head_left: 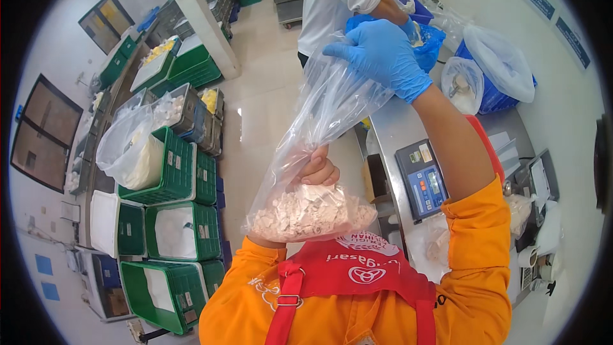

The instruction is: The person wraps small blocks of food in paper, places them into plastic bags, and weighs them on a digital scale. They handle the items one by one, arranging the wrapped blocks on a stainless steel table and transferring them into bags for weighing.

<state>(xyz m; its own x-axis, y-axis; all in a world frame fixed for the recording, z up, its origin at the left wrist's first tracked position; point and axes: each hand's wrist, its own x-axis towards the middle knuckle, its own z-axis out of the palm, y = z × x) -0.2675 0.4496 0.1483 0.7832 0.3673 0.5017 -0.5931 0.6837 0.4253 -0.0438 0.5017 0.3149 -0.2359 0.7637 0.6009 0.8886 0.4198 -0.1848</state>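
In front of my chest hangs a clear plastic bag (305, 214) with pale pinkish, flaky pieces bunched in its bottom. My left hand (317, 167), bare, is closed round the bag's gathered middle just above the contents; the bag hides much of that wrist and forearm. Higher up and to the right, my right hand (385, 59) wears a blue glove and grips the bag's upper end. Between the two hands the plastic is pulled long and creased.
On the right, a metal table (399, 129) bears a weighing scale (424, 185). Beyond it are blue crates (499, 92) lined with plastic bags. A person in a white top (329, 9) works at the far end. Stacked green crates (167, 176) line the left.
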